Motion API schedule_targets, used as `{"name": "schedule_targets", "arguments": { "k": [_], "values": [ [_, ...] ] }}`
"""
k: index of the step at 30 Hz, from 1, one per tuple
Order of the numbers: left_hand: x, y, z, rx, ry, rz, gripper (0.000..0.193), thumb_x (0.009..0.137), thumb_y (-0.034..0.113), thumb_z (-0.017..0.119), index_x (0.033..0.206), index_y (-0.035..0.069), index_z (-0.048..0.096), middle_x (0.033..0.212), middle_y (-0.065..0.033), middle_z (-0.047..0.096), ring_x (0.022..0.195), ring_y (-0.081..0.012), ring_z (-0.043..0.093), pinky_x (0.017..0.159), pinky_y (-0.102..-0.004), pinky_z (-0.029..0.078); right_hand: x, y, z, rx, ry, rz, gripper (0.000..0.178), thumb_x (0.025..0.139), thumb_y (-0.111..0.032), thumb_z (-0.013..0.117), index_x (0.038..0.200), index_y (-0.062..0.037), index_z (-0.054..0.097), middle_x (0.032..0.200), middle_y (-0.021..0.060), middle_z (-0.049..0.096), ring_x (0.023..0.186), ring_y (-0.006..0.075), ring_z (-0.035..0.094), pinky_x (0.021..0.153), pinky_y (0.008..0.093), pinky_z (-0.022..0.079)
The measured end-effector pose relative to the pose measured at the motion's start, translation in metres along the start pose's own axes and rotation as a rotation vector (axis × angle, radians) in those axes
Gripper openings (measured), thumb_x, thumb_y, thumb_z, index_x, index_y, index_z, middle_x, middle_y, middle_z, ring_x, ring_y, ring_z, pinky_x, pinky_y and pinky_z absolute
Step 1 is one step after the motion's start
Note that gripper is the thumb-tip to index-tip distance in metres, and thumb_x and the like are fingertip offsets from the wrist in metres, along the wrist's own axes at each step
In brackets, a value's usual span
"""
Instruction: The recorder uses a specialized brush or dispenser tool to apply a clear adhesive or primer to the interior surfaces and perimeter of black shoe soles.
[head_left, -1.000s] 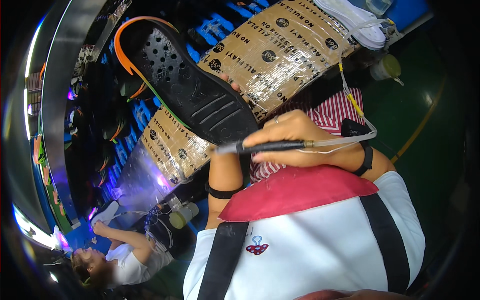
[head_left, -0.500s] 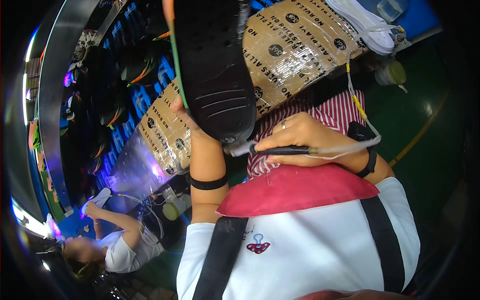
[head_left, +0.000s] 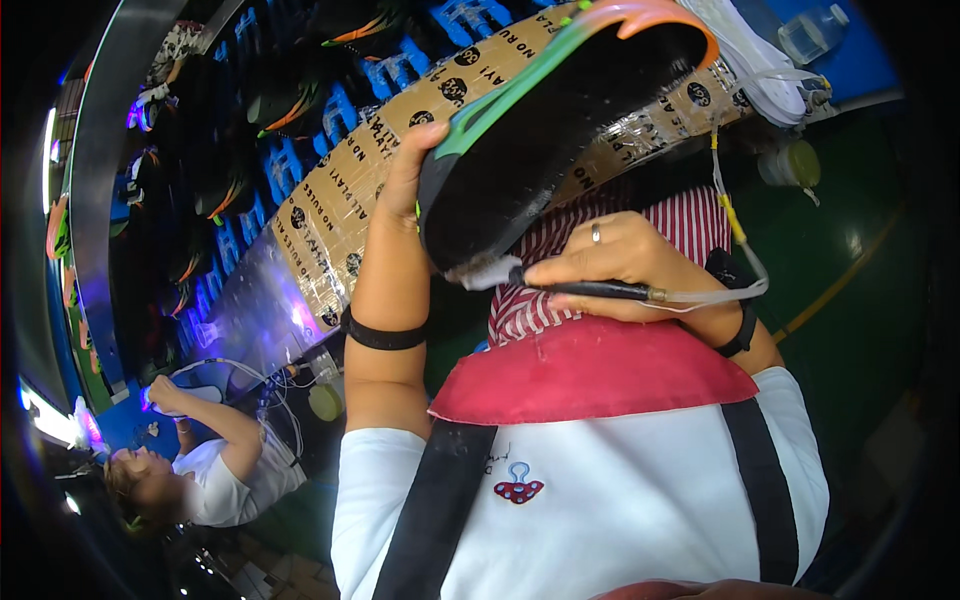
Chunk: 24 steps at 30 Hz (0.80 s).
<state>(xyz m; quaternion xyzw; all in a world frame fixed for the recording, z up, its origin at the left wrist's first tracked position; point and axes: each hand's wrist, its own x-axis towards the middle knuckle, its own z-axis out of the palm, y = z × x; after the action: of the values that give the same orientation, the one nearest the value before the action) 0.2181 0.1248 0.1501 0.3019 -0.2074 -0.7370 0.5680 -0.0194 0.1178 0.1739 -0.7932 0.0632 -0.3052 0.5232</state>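
My left hand (head_left: 408,170) grips a black shoe sole (head_left: 540,150) with a green and orange rim. The sole is tilted, its orange end toward the upper right and its rounded black end low, near my lap. Most of the left fingers are hidden behind it. In my right hand (head_left: 615,258) is a brush (head_left: 590,288) with a black handle, fed by a thin clear tube (head_left: 715,297). Its whitish bristles touch the lower end of the sole, at the edge. A ring and a black wristband show on the right hand and wrist.
Brown printed cardboard (head_left: 345,215) under clear wrap lies beyond my lap. Blue racks (head_left: 285,170) carrying dark soles run along the left. White soles (head_left: 755,70) and a clear bottle (head_left: 813,35) sit at upper right, above a lidded jar (head_left: 790,163). A co-worker (head_left: 225,455) works at lower left.
The sole has turned and tilted, its far end swinging right so the orange and green rim shows. My left hand has moved up along it. The brush stays at the low end.
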Motion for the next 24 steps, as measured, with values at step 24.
{"name": "schedule_targets", "arguments": {
  "k": [24],
  "values": [
    [0.007, 0.035, 0.015, 0.614, 0.145, -0.571, 0.049, 0.079, 0.048, 0.063, 0.102, 0.004, 0.064, 0.09, -0.0078, 0.066, 0.073, -0.0122, 0.062, 0.066, -0.0234, 0.051, 0.004, 0.008, 0.003, -0.318, -0.004, -0.088, 0.021, 0.074, -0.013, 0.067, 0.094, -0.0075, 0.066, 0.057, 0.0062, 0.049, 0.055, 0.0224, 0.053, 0.052, 0.0323, 0.044]
  ]
}}
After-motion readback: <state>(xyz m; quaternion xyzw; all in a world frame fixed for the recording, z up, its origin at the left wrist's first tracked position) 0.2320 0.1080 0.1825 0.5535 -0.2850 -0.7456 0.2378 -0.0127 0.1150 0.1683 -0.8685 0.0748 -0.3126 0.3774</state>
